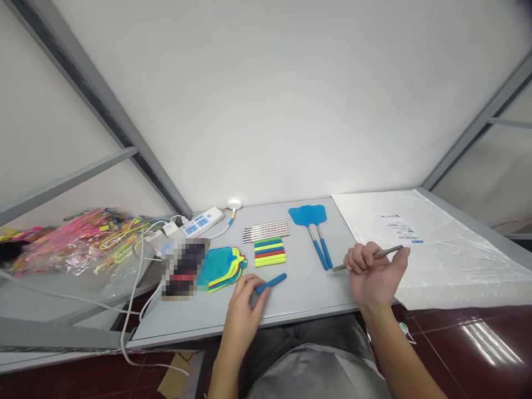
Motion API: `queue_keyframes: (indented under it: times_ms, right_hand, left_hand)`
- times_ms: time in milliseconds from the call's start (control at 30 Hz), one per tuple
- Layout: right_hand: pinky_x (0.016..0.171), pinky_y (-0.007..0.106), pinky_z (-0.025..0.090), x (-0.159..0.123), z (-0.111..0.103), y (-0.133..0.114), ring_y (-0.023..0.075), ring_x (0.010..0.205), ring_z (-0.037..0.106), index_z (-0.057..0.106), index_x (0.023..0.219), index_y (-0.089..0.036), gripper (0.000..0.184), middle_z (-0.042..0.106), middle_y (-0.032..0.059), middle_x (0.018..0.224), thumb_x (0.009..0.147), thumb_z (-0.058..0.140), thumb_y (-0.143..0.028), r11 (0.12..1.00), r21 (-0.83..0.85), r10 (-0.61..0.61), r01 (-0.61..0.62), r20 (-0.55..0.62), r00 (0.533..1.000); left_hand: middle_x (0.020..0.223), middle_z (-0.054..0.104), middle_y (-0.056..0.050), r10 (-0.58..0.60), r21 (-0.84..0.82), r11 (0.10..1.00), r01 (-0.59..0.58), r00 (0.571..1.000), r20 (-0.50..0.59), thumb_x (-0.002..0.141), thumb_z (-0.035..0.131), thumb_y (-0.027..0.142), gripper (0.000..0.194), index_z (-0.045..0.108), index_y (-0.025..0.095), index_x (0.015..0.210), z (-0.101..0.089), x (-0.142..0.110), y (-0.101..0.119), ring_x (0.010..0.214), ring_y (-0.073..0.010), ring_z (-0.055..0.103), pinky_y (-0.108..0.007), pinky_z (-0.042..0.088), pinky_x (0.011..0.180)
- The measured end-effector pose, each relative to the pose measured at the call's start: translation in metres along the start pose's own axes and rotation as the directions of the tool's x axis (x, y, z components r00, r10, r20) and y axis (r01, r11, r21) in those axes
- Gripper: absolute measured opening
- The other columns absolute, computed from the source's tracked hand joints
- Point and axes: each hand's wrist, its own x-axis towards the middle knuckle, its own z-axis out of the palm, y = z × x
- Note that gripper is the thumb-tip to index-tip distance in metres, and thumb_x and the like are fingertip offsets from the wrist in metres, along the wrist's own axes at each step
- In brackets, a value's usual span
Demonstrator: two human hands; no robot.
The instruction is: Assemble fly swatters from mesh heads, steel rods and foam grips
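Observation:
My left hand [244, 302] grips one end of a blue handle sleeve [272, 283] just above the table. In my right hand [376, 274], turned palm up, a thin metal rod [388, 251] lies across the curled fingers and under the thumb. A row of coloured handle sleeves [270, 250] in green, yellow, blue and red sits beyond my left hand. Behind it lies a row of shiny metal rods [266, 231]. Two blue fly swatters [319, 244] with metal shafts and blue handles lie between my hands. Left of them all is a stack of perforated swatter heads [224, 269].
A white plastic package [415, 221] with a label covers the table's right side. At the back left stands a power strip [201, 221] with white cables [128, 310] hanging past the edge. Plastic bags of colourful items [83, 238] lie farther left. A pixelated patch hides something beside the swatter heads.

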Motion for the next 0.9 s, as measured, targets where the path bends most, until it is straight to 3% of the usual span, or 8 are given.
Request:
queue_keyframes:
  times_ms: [167, 267, 333, 433, 533, 700, 900]
  right_hand:
    - [0.051, 0.031, 0.030, -0.016, 0.005, -0.019, 0.0127, 0.049, 0.027, 0.029, 0.054, -0.022, 0.064, 0.022, -0.0047, 0.053, 0.085, 0.025, -0.077, 0.979, 0.144, 0.137, -0.145, 0.066, 0.988]
    - [0.055, 0.033, 0.034, -0.028, -0.002, -0.030, 0.0135, 0.051, 0.028, 0.027, 0.056, -0.022, 0.059, 0.021, -0.0044, 0.055, 0.084, 0.029, -0.073, 0.959, 0.206, 0.177, -0.195, 0.101, 0.979]
    - [0.056, 0.033, 0.034, -0.035, -0.007, -0.038, 0.0134, 0.052, 0.027, 0.024, 0.057, -0.021, 0.057, 0.019, -0.0046, 0.056, 0.083, 0.031, -0.072, 0.949, 0.248, 0.171, -0.195, 0.116, 0.978]
    - [0.055, 0.033, 0.034, -0.043, -0.009, -0.050, 0.0129, 0.052, 0.024, 0.022, 0.058, -0.021, 0.056, 0.017, -0.0049, 0.056, 0.082, 0.035, -0.071, 0.940, 0.287, 0.144, -0.183, 0.154, 0.978]
    - [0.055, 0.033, 0.034, -0.052, -0.003, -0.060, 0.0127, 0.051, 0.023, 0.021, 0.059, -0.021, 0.057, 0.018, -0.0048, 0.055, 0.081, 0.036, -0.071, 0.938, 0.285, 0.136, -0.195, 0.214, 0.967]
    - [0.054, 0.034, 0.035, -0.070, 0.013, -0.063, 0.0128, 0.051, 0.023, 0.021, 0.058, -0.022, 0.059, 0.018, -0.0048, 0.055, 0.083, 0.034, -0.073, 0.921, 0.274, 0.191, -0.276, 0.300, 0.935]
    - [0.054, 0.034, 0.035, -0.077, 0.022, -0.060, 0.0128, 0.050, 0.020, 0.021, 0.056, -0.022, 0.061, 0.017, -0.0053, 0.054, 0.085, 0.031, -0.074, 0.918, 0.276, 0.196, -0.286, 0.312, 0.930]
  left_hand:
    - [0.103, 0.065, -0.006, -0.071, -0.271, 0.962, 0.020, 0.981, -0.180, 0.093, 0.058, 0.032, 0.013, 0.061, 0.021, 0.098, 0.002, -0.008, 0.018, 0.101, -0.0209, 0.062, -0.033, 0.047, 0.088]
    - [0.094, 0.066, -0.004, -0.100, -0.357, 0.934, 0.020, 0.974, -0.205, 0.097, 0.050, 0.034, 0.016, 0.057, 0.021, 0.103, 0.011, -0.015, 0.037, 0.092, -0.0189, 0.064, -0.033, 0.049, 0.085]
    - [0.088, 0.065, -0.003, -0.073, -0.389, 0.921, 0.002, 0.983, -0.168, 0.098, 0.048, 0.036, 0.020, 0.058, 0.021, 0.105, 0.018, -0.020, 0.052, 0.083, -0.0175, 0.063, -0.030, 0.049, 0.078]
    - [0.090, 0.063, -0.004, 0.082, -0.313, 0.947, -0.075, 0.997, 0.009, 0.101, 0.040, 0.035, 0.027, 0.061, 0.022, 0.110, 0.023, -0.024, 0.076, 0.078, -0.0161, 0.060, -0.028, 0.047, 0.074]
    - [0.091, 0.063, -0.004, 0.220, -0.208, 0.961, -0.180, 0.957, 0.187, 0.102, 0.038, 0.033, 0.029, 0.063, 0.022, 0.112, 0.019, -0.024, 0.092, 0.080, -0.0167, 0.059, -0.028, 0.045, 0.074]
    - [0.087, 0.061, -0.004, 0.264, -0.005, 0.963, -0.269, 0.940, 0.217, 0.100, 0.042, 0.038, 0.027, 0.064, 0.021, 0.102, 0.007, -0.024, 0.100, 0.079, -0.0170, 0.057, -0.027, 0.043, 0.070]
    - [0.086, 0.061, -0.004, 0.318, 0.061, 0.938, -0.341, 0.918, 0.236, 0.101, 0.042, 0.039, 0.029, 0.064, 0.020, 0.104, 0.003, -0.026, 0.101, 0.077, -0.0169, 0.058, -0.026, 0.042, 0.067]
